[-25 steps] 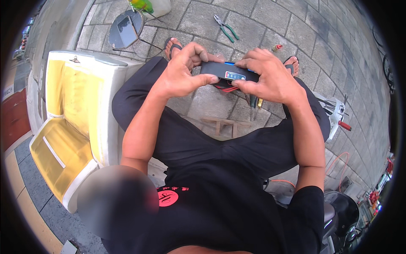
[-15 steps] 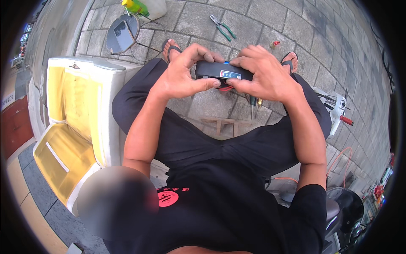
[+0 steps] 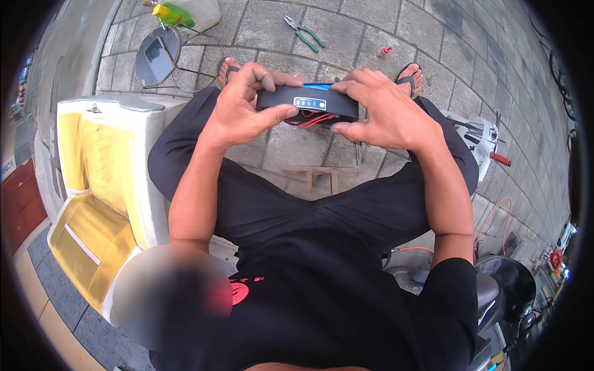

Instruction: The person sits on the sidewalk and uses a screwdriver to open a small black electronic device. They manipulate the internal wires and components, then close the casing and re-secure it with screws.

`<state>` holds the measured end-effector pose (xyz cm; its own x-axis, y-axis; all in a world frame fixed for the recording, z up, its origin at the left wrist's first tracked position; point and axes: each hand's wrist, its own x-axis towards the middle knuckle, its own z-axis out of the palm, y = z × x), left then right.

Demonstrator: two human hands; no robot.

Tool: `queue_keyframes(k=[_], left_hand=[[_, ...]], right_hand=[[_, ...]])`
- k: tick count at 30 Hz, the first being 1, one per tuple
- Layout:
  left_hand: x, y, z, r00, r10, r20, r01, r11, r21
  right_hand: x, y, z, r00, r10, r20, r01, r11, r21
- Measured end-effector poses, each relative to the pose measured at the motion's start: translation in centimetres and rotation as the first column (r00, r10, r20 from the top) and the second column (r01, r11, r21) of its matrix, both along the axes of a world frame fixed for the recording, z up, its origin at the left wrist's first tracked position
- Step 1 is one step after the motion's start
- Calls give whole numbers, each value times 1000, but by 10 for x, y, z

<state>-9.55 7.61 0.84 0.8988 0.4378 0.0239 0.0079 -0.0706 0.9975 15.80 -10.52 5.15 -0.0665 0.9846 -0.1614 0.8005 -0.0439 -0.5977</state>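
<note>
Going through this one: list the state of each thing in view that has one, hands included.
Left hand: closed on the case's left end
Right hand: closed on its right end
Black case: held up, panel facing the wearer
Red wires: exposed
Pliers: lying down, handles spread
Sandals: worn
Orange cable: loosely curved

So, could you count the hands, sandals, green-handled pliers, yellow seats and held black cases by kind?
Hands (left hand, right hand): 2
Sandals: 2
Green-handled pliers: 1
Yellow seat: 1
Held black case: 1
Total: 7
</note>
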Motion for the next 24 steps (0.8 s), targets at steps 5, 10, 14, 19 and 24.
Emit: queue_keyframes(k=[5, 10, 14, 19, 24], left_hand=[[0, 5, -3, 996, -80, 31, 77, 993, 93], [-1, 2, -4, 999, -50, 16, 49, 998, 41], [2, -1, -4, 1000, -1, 16, 1, 1000, 15], [5, 2, -5, 1000, 6, 30, -5, 1000, -22], [5, 2, -6, 1000, 11, 26, -10, 1000, -29]], right_hand=[[-1, -2, 2, 1000, -16, -16, 16, 1000, -3], [5, -2, -10, 999, 22, -26, -19, 994, 110], [8, 4, -8, 996, 42, -80, -34, 995, 97], [10, 1, -15, 988, -19, -151, 26, 999, 43], [15, -5, -8, 972, -123, -199, 106, 990, -92]])
